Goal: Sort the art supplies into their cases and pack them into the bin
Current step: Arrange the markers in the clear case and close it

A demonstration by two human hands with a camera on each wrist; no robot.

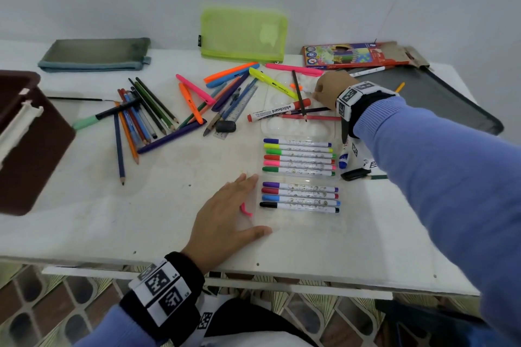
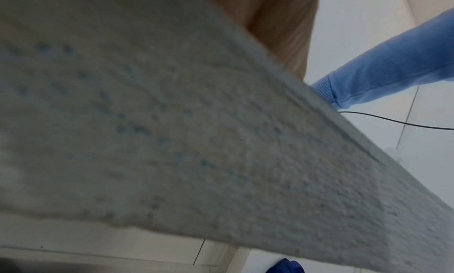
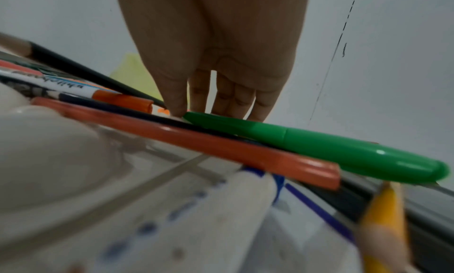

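Observation:
A clear plastic marker case (image 1: 298,222) lies open near the table's front, with several coloured markers (image 1: 298,160) lined up in it. My left hand (image 1: 225,214) lies flat on the table, its straight fingers touching the case's left edge. My right hand (image 1: 324,90) reaches to the far side, where its fingertips pinch the white end of a small orange-capped marker (image 1: 298,87). In the right wrist view the right hand (image 3: 196,102) comes down just beyond a green highlighter (image 3: 319,147). A red whiteboard marker (image 1: 277,110) and some pencils lie across a clear palette (image 1: 296,124) beside it.
Pencils (image 1: 141,118) and highlighters (image 1: 225,76) are scattered mid-table. A green mesh pouch (image 1: 244,35), a grey pouch (image 1: 95,55) and a coloured-pencil box (image 1: 352,55) sit at the back. A brown bin (image 1: 25,144) stands at the left, a dark flat case (image 1: 439,93) at the right.

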